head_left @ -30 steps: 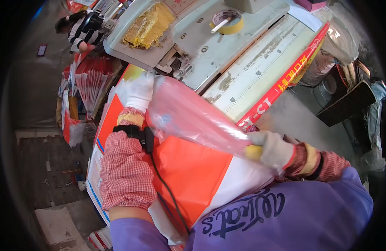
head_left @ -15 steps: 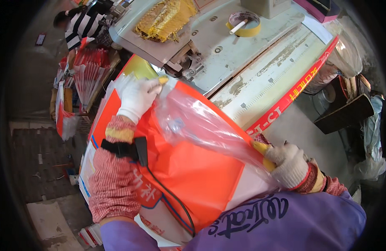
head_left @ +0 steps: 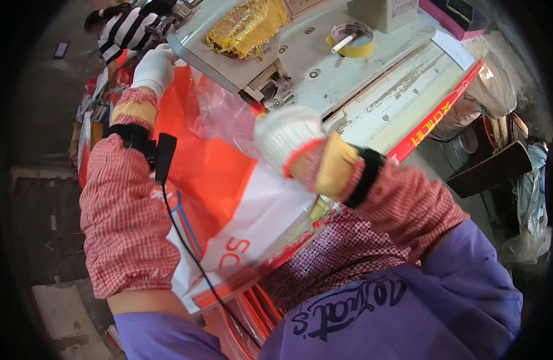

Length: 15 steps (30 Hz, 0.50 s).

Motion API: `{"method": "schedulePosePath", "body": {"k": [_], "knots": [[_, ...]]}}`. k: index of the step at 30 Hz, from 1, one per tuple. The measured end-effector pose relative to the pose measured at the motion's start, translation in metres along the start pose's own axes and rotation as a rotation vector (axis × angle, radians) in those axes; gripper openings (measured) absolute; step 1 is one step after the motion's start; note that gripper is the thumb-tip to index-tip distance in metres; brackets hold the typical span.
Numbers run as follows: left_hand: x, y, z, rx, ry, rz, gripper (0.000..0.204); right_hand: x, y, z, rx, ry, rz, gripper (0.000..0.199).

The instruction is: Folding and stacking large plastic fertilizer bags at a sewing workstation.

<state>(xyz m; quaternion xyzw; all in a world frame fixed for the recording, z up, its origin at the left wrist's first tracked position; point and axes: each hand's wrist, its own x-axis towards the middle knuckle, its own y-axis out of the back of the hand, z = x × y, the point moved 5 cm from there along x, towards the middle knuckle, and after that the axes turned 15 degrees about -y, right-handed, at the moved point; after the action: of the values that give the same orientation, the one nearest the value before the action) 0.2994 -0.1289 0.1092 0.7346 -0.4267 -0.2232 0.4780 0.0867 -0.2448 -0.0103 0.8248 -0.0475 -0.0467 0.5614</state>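
An orange and white plastic bag (head_left: 210, 174) with a clear film liner (head_left: 222, 114) at its mouth is spread in front of me, along the front of a pale machine that looks like a sewing machine (head_left: 228, 69). At the bag's far left end, my white-gloved left hand (head_left: 153, 69) is closed on its edge. My right hand (head_left: 291, 135), in a white glove and somewhat blurred, is at the bag's near right end, close to the machine's metal foot (head_left: 273, 90). It looks closed on the bag's edge, though its fingertips are hidden.
On the machine table lie yellow woven cloth (head_left: 249, 30) and a tape roll (head_left: 351, 41) with a white stick. A red printed strip (head_left: 438, 114) borders the table. Folded bags (head_left: 258, 312) lie below me. A person in a striped top (head_left: 129, 30) works at the far left.
Both hands have moved left and away from me, pulling the bag's edge along the machine. My right hand has come from the lower right to beside the metal foot.
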Motion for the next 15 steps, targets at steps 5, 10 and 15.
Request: {"method": "schedulePosePath", "body": {"k": [5, 10, 15], "knots": [[-0.05, 0.066, 0.073, -0.113, -0.094, -0.323, 0.015, 0.013, 0.036, -0.016, 0.077, 0.318, -0.143, 0.021], [-0.036, 0.141, 0.225, -0.31, -0.554, -0.275, 0.018, 0.078, 0.001, 0.02, 0.117, 0.497, -0.374, 0.023], [-0.063, 0.151, 0.294, -0.568, -0.954, -0.868, 0.032, 0.074, 0.001, 0.013, 0.044, 0.598, -0.42, 0.024]]}}
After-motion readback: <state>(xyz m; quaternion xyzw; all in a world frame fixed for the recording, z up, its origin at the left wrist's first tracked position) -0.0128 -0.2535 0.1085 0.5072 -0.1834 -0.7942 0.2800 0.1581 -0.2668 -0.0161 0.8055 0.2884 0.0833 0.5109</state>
